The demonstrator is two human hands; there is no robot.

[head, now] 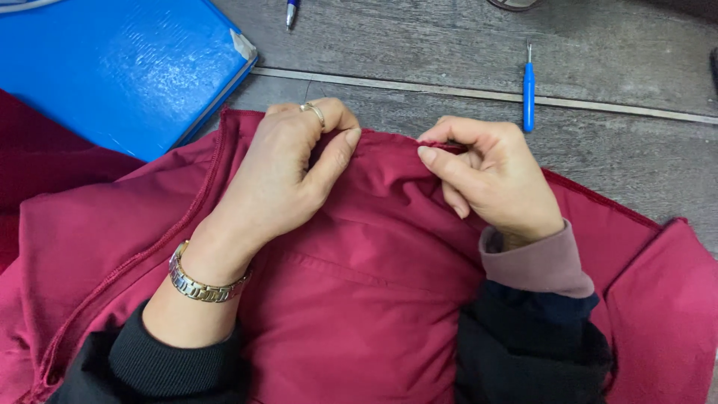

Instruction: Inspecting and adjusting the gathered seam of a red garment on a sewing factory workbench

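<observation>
Red garment (pixel 374 284) pinched between both hands (pixel 389 168)

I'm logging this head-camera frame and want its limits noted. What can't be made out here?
- Fabric edge between the left hand and right hand: covered by the fingers.
- Pen: cut off by the top edge.
- Blue folder: runs past the top and left edges.
- Red garment: cut off below and at both sides.
</observation>
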